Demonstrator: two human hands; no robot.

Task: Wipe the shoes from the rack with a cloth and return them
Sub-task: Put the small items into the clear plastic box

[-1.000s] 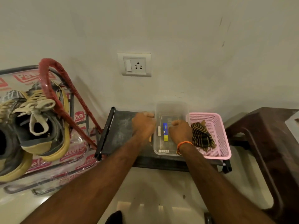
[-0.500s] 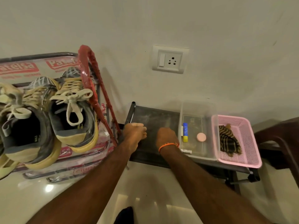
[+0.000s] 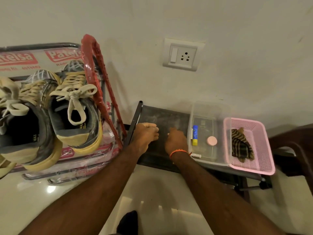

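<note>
- The shoe rack (image 3: 94,68), wrapped in red-printed plastic, was seen at nine o'clock against the wall.
- The dark low table (image 3: 162,119) was set at centre, towards three o'clock of the rack.
- Two grey-and-tan shoes (image 3: 74,112) were parked on the rack, laces up, side by side and touching.
- The clear plastic box (image 3: 210,160) was placed on the table, with the pink basket (image 3: 264,156) just beside it at three o'clock.
- The left hand (image 3: 146,134) was held over the table, fingers curled, nothing gripped.
- The right hand (image 3: 176,141) was likewise curled and empty, just beside the box.
- The striped cloth (image 3: 240,145) was left crumpled inside the basket.
</note>
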